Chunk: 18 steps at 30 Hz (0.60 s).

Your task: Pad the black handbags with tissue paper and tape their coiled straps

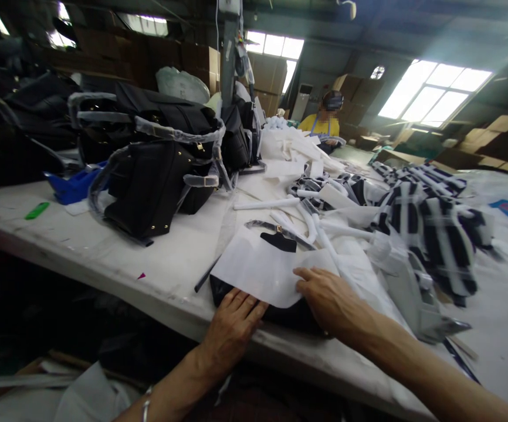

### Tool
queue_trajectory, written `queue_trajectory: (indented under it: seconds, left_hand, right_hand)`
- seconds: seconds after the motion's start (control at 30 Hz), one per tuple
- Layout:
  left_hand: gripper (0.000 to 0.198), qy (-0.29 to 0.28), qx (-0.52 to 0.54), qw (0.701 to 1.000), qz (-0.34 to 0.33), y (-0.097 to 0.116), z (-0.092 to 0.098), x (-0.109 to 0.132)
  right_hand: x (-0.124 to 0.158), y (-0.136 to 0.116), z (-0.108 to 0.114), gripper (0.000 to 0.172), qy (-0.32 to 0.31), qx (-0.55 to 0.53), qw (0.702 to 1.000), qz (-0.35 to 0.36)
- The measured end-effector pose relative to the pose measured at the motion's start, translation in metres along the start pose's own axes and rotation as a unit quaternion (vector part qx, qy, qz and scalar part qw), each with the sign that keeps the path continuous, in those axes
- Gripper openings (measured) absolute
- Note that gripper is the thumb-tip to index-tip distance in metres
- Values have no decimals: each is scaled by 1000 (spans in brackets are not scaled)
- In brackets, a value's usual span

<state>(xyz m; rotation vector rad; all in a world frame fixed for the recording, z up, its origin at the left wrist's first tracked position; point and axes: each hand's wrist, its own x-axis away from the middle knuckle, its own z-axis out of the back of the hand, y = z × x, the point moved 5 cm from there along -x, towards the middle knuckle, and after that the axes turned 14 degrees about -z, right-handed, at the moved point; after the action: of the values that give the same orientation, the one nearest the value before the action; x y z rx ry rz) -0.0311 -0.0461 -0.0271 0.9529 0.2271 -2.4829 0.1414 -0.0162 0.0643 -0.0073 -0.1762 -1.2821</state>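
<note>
Lying at the near edge of the desk (183, 258), a black bag (287, 319) is carrying a white sheet (254, 269) across its top. A black flap (280, 241) is showing at the sheet's far edge, with a buckled strap (258, 224) lying just beside it.

Left hand (235, 319): fingers extending nearly straight, close together, resting on the bag's near side and touching the sheet's lower edge; it is not closing around anything. A bracelet (146, 404) is circling that wrist.

Right hand (324, 293): fingers bending over the sheet's right side, palm facing down above the bag. Cannot tell whether they are pinching the sheet or only touching it.

Left of the sheet, a dark rod (205, 275) is pointing toward the desk's near edge; a small magenta scrap (141, 276) is lying farther left. Beyond these, black bags with wrapped handles (148, 181) are standing in a group, with a blue object (71, 186) and a green object (37, 211) lying near them.

To the right, white tubes (267, 204) and black-and-white bags (439, 228) are lying in a loose heap. Across the desk, a person in a yellow top (322, 124) is working behind white paper (289, 146).
</note>
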Motion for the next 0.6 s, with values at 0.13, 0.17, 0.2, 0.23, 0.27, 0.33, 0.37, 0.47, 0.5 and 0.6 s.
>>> queue_trajectory:
  seconds: [0.13,0.17,0.2,0.23,0.27,0.33,0.37,0.47,0.5,0.6]
  left_hand:
    - [31,10,-8,1000,-3,0,0,0]
    - [31,14,-10,1000,-7,1,1,-1]
    - [32,16,-11,1000,-11,1,2,-3]
    - [32,15,-12,1000,-14,1,4,-4]
    - [33,13,-13,1000,-14,1,5,-5]
    - [33,6,-16,1000,-11,1,7,-5]
    - [33,3,-18,1000,-12,1,7,-5]
    - [38,-4,-22,999,-24,3,6,-1]
    - [39,-1,-21,999,-26,3,5,1]
    - [36,18,-13,999,-25,1,4,6]
  right_hand:
    - [7,-11,-10,42,-2,-40,999,9]
    - [8,-16,-14,48,1,-48,999,-1]
    - [8,-22,-18,53,6,-53,999,-9]
    - [8,-27,-22,57,11,-54,998,-11]
    - [8,-30,-25,59,14,-57,998,-11]
    - [7,-29,-29,60,14,-72,997,-8]
    - [7,-26,-30,58,12,-88,996,-3]
    - [6,-13,-28,53,3,-145,989,12]
    - [7,-10,-27,51,0,-156,988,13]
    - [9,-9,-25,43,-1,-147,989,6]
